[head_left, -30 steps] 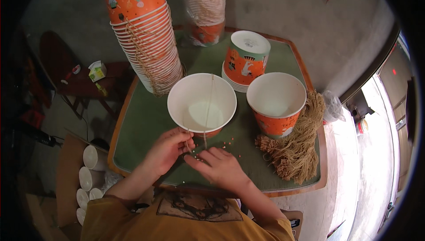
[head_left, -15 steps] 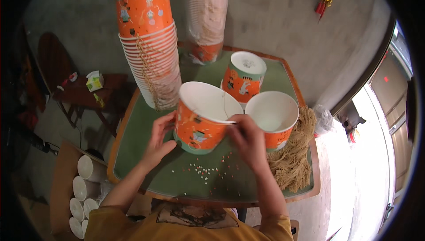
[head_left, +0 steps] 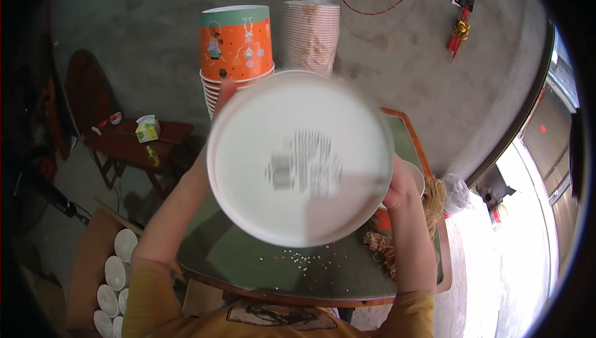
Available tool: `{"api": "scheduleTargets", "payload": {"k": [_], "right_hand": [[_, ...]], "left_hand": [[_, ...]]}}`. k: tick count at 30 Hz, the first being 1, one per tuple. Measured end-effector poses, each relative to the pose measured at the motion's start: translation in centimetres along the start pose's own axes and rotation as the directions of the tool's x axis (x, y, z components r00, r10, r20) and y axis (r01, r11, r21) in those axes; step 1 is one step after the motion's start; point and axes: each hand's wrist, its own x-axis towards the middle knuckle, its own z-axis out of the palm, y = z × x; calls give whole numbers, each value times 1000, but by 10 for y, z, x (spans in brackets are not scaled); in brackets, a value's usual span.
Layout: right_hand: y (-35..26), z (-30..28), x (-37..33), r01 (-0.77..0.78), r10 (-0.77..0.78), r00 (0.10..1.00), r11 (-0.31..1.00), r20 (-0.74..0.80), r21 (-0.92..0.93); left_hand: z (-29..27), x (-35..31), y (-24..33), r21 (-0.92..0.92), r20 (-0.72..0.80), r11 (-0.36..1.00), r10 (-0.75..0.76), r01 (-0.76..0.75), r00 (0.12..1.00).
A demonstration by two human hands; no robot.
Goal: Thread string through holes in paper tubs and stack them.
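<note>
A large paper tub (head_left: 298, 158) is lifted close in front of me, its round white base turned toward my view. A blurred dark print marks the middle of that base. My left hand (head_left: 227, 94) grips the tub's left side, with most of its fingers hidden behind it. On the opposite side my right hand (head_left: 402, 183) is closed against the wall. Behind the held tub stands a tall stack of orange and green tubs (head_left: 236, 52). Another orange tub (head_left: 415, 180) shows partly beside my right hand, by a bundle of tan strings (head_left: 434, 204).
Small white and red pellets (head_left: 304, 260) lie scattered on the green tabletop (head_left: 230, 245). A plastic-wrapped stack of tubs (head_left: 312, 37) stands at the back. White tubs fill a cardboard box (head_left: 93, 257) at lower left. A tissue box (head_left: 148, 128) sits on a wooden chair.
Both hands have raised the tub from over the table and tipped it, so its base instead of its open mouth faces me. It now hides the upside-down tub behind it.
</note>
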Motion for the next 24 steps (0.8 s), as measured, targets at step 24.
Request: {"api": "scheduleTargets", "payload": {"k": [24], "right_hand": [[-105,126,133,805,-579,573,530,580,-266]], "left_hand": [[-144,152,17,218,-430,976,119,-25,895]]}}
